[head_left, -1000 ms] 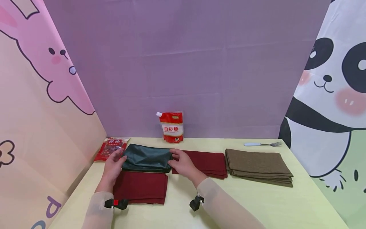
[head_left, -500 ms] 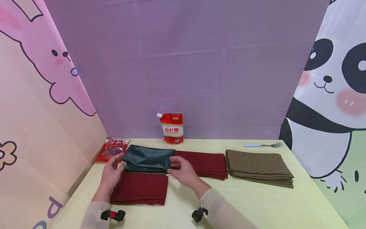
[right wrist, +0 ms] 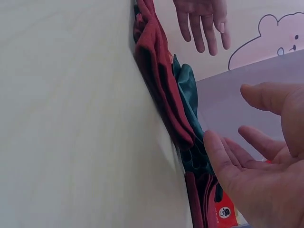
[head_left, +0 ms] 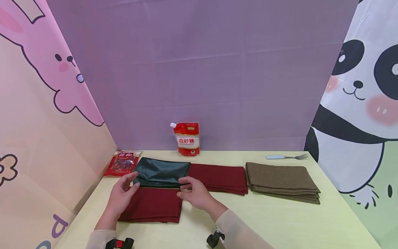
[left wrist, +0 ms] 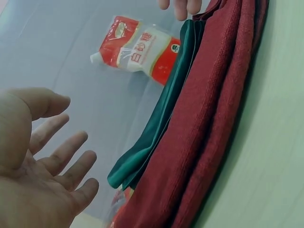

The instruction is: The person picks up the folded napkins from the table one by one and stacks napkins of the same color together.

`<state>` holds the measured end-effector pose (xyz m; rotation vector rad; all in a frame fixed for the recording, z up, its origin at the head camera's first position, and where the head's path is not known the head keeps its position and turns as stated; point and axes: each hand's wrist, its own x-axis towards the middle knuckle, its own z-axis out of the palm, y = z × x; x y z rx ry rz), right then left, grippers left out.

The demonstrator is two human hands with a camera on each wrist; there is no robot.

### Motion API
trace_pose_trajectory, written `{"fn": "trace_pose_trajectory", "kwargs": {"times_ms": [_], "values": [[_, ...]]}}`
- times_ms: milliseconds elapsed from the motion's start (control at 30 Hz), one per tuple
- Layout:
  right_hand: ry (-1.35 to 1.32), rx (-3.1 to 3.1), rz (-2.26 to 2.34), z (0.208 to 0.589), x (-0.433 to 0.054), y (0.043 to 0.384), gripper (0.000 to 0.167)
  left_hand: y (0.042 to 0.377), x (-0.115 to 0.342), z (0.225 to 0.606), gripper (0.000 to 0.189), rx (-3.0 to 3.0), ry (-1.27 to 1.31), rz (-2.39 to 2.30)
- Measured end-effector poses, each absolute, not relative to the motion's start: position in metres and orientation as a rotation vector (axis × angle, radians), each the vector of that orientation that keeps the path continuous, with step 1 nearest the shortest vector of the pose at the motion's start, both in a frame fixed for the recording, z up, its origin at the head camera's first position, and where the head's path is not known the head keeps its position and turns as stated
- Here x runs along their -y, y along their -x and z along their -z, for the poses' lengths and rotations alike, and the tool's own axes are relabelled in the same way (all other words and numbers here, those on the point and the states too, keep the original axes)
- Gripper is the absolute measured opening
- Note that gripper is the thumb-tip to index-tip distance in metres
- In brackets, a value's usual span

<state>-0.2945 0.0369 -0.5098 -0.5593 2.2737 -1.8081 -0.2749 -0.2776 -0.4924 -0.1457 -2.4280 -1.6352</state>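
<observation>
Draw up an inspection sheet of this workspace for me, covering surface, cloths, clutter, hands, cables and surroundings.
Surface: pale yellow tabletop, faint grain in the right wrist view.
Cloths: shiny dark green folded cloth, lying just behind a dark red folded cloth; second dark red folded cloth right of the green one; brown folded cloth stack farther right.
Clutter: red-and-white spouted pouch, upright at the back; red plastic packet, far left; metal fork with pale handle, back right.
Left hand: holding nothing, near the green cloth's left end.
Right hand: holding nothing, near its right end.
Cables: nothing seen.
Surroundings: plain purple backdrop; pink cartoon animal print on the left, panda print on the right.
</observation>
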Motion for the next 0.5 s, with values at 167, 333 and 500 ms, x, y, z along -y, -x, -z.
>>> {"fn": "trace_pose_trajectory", "kwargs": {"times_ms": [167,333,500], "values": [[0.565,-2.246,1.776,0.511,-0.037,0.291,0.05,0.27,0.285,0.497,0.051,2.461,0.18,1.562],[0.594,-2.257,1.711,0.513,-0.035,0.29,0.047,0.27,0.3,0.507,0.051,2.482,0.215,1.516],[0.63,-2.278,1.652,0.514,-0.034,0.289,0.046,0.27,0.311,0.512,0.049,2.521,0.165,1.442]]}}
